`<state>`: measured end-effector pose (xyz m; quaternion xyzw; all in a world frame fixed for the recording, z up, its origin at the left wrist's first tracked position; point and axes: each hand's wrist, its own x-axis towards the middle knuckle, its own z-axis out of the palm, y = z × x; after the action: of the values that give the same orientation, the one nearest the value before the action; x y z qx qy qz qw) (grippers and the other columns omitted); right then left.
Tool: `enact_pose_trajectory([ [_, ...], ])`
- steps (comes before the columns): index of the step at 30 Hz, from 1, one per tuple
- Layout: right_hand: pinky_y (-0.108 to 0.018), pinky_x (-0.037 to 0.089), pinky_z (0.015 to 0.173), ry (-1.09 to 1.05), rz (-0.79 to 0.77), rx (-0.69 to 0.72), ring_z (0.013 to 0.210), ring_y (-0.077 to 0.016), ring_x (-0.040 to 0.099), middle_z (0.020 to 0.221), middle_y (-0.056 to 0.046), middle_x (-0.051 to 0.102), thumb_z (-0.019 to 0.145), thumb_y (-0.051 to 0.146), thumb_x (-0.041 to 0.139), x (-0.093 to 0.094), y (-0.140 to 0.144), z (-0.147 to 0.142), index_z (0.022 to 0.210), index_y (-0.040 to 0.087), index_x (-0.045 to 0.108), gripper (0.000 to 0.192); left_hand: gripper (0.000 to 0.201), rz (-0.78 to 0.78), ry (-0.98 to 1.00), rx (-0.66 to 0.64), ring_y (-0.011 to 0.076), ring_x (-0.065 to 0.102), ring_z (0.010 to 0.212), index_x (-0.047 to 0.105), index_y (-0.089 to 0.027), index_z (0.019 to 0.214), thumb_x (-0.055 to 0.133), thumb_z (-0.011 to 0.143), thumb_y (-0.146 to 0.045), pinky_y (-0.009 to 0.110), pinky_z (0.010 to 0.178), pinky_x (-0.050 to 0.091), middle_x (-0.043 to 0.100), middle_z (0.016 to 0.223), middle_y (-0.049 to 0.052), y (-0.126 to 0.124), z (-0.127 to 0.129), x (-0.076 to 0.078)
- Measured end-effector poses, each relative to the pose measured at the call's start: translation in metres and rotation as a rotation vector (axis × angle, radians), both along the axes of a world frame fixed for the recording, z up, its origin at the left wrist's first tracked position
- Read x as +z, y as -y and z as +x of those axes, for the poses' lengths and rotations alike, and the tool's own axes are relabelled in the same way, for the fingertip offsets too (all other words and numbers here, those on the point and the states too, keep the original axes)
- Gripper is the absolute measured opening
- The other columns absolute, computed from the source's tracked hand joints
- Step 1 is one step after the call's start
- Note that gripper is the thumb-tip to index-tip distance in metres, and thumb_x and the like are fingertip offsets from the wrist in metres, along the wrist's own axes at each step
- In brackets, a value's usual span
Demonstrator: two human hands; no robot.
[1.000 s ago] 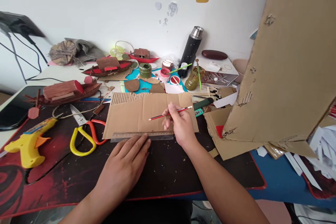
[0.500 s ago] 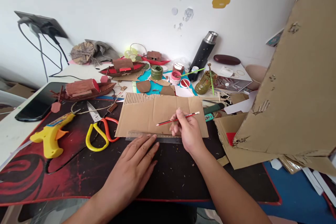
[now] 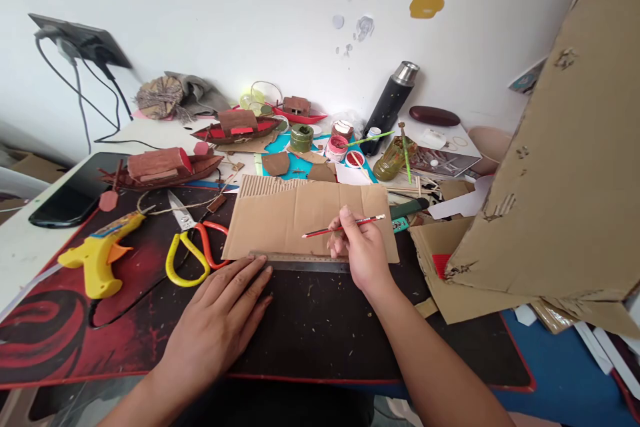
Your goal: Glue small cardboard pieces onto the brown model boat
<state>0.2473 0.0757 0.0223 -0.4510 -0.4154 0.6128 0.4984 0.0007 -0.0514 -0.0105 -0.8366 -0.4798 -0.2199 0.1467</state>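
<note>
Cardboard sheet (image 3: 300, 220) lies flat on the dark mat (image 3: 310, 327) of the bench. Metal ruler (image 3: 300, 261) runs along the sheet's near edge. Left hand (image 3: 220, 320) flat on the mat, fingers spread, fingertips touching the ruler's left end. Right hand (image 3: 363, 250) rests on the sheet's near right part, grip pinching a red pencil (image 3: 345, 226), tip pointing left over the sheet. Scissors (image 3: 193, 247) just left of the sheet; yellow glue gun (image 3: 97, 257) further left.
</note>
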Motion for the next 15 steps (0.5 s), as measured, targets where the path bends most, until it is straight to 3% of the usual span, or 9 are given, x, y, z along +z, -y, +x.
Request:
enact_pose_trajectory([
  [15,-0.027,0.044,0.044,0.013,-0.022,0.023,0.041,-0.0154,0.056,0.047,0.005,0.056,0.085,0.09,0.087,0.001,0.0026,0.0006,0.076,0.024,0.07,0.069,0.035,-0.042,0.06,-0.011,0.0342,0.074,0.139,0.072,-0.01,0.149,0.06,0.116,-0.019,0.049,0.122,0.054,0.079,0.154,0.017,0.0026,0.0022,0.0019],
])
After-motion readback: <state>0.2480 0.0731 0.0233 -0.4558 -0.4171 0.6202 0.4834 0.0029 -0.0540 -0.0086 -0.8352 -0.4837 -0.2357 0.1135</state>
